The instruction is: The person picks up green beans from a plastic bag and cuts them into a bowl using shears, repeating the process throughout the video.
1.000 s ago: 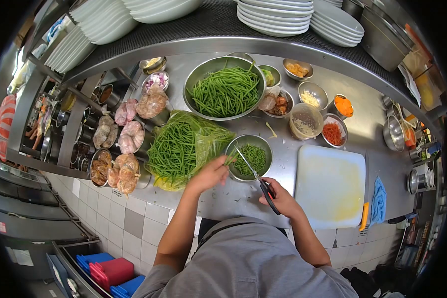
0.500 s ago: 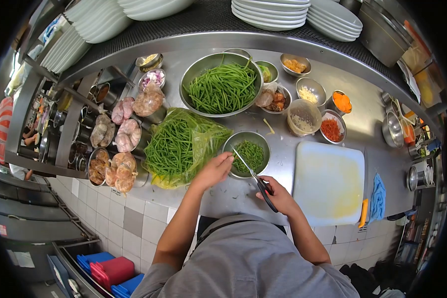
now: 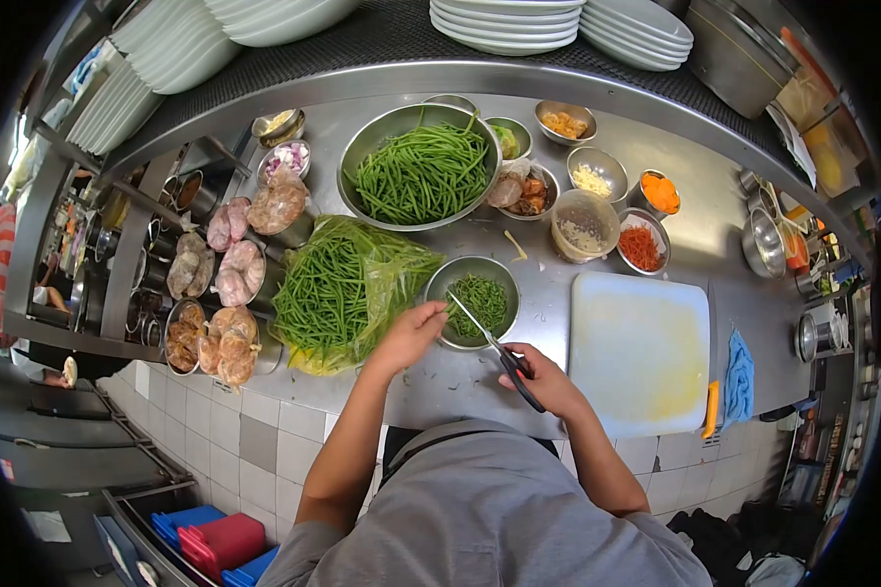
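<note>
My right hand (image 3: 546, 380) is wrapped round the handles of black-handled scissors (image 3: 518, 374), whose blades reach over the rim of a small steel bowl (image 3: 508, 279). Short cut green pieces (image 3: 482, 303) lie in that bowl. At its left rim my left hand (image 3: 413, 335) is closed in a pinch, with a bit of green at the fingertips near the blades. To the left, a yellow-green plastic bag (image 3: 401, 269) lies open with long green beans (image 3: 328, 293) in it. Behind it stands a large steel bowl (image 3: 346, 201) of green beans.
A white cutting board (image 3: 638, 347), an orange-handled knife (image 3: 712, 406) and a blue cloth (image 3: 740, 377) lie at the right. Small bowls of food line the back. Bagged meat (image 3: 233, 347) stands at the left; stacked plates (image 3: 504, 24) sit on the shelf above.
The view has shifted slightly, so the counter items appear a little further left. Both hands remain at the small bowl, the scissors still in my right hand.
</note>
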A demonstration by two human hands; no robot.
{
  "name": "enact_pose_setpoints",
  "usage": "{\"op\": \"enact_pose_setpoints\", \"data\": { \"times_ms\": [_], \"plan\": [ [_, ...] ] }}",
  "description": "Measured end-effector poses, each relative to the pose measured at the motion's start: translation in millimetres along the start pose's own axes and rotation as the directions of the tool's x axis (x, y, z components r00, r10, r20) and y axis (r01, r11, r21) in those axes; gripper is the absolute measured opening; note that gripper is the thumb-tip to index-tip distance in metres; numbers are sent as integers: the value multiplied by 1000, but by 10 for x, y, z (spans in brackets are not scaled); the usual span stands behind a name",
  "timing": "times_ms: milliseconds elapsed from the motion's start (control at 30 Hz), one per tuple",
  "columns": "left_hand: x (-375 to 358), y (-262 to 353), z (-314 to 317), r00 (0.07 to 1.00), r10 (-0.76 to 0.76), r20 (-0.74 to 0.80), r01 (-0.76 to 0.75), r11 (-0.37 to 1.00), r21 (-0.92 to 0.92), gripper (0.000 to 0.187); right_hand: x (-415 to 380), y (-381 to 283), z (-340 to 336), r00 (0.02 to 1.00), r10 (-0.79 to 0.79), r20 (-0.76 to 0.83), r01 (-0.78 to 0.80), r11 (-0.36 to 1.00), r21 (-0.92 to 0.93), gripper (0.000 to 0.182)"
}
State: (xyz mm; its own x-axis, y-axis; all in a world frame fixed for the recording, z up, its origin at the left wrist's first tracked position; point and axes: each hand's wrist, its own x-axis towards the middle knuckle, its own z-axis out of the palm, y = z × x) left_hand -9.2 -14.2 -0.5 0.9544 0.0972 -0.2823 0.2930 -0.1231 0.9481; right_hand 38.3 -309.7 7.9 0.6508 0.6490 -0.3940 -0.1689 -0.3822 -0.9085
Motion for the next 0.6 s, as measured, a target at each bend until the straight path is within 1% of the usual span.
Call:
{"op": "enact_pose_setpoints", "data": {
  "times_ms": [33, 67, 133, 167, 233, 267, 300, 333, 367, 400, 433, 467, 500, 533, 567, 600],
  "plan": [
    [-2, 5, 0, 1000, 29, -7, -28, 998, 48, 28, 4, 24, -12, 1000, 0, 1, 0, 1000, -1, 61],
    [-7, 11, -4, 1000, 29, -8, -28, 998, 48, 28, 19, 63, -25, 1000, -11, 10, 11, 1000, 6, 61],
    [-14, 19, -21, 999, 34, -27, -29, 988, 154, 27, 14, 50, -48, 1000, -23, 18, 23, 1000, 13, 61],
    [-8, 15, -35, 999, 34, -28, -30, 988, 153, 27, 0, 39, -67, 1000, -12, 27, 12, 1000, -1, 61],
    [15, -38, -63, 992, 126, 8, -121, 934, 336, 29, -11, 43, -91, 999, -2, 37, 2, 1000, -17, 60],
    [19, -67, -65, 992, 126, 7, -121, 934, 336, 29, -8, 73, -102, 998, 32, 47, -32, 999, -1, 60],
    [18, -92, -66, 987, 158, -6, -142, 904, 404, 30, -8, 55, -102, 996, 66, 57, -67, 998, 14, 60],
    [17, -118, -65, 982, 189, -15, -160, 867, 472, 31, -19, 37, -104, 996, 66, 58, -67, 998, 14, 60],
    [19, -145, -56, 982, 189, -16, -159, 868, 471, 31, -41, 14, -109, 994, 101, 40, -100, 995, -17, 60],
    [23, -170, -43, 974, 218, -54, -171, 877, 448, 31, -49, -12, -109, 991, 135, 23, -134, 990, -47, 60],
    [23, -197, -44, 965, 245, -93, -184, 886, 426, 31, -48, 11, -106, 991, 135, 25, -133, 990, -48, 60],
    [32, -221, -75, 965, 243, -97, -180, 886, 427, 31, -57, 61, -99, 992, 129, 10, -128, 991, -23, 59],
    [44, -185, -118, 997, 36, -75, -32, 998, 57, 30, -69, 72, -89, 992, 123, -3, -123, 992, 2, 59],
    [53, -151, -158, 989, -148, 20, 147, 939, -311, 29, -80, 77, -88, 992, 124, 4, -124, 992, 3, 59],
    [59, -121, -179, 988, -153, 14, 150, 938, -312, 29, -98, 76, -91, 994, 106, 11, -107, 994, 18, 58],
    [59, -58, -181, 992, -120, -38, 95, 912, -399, 26, -119, 60, -91, 996, 88, 19, -89, 995, 34, 58]
  ]
}}
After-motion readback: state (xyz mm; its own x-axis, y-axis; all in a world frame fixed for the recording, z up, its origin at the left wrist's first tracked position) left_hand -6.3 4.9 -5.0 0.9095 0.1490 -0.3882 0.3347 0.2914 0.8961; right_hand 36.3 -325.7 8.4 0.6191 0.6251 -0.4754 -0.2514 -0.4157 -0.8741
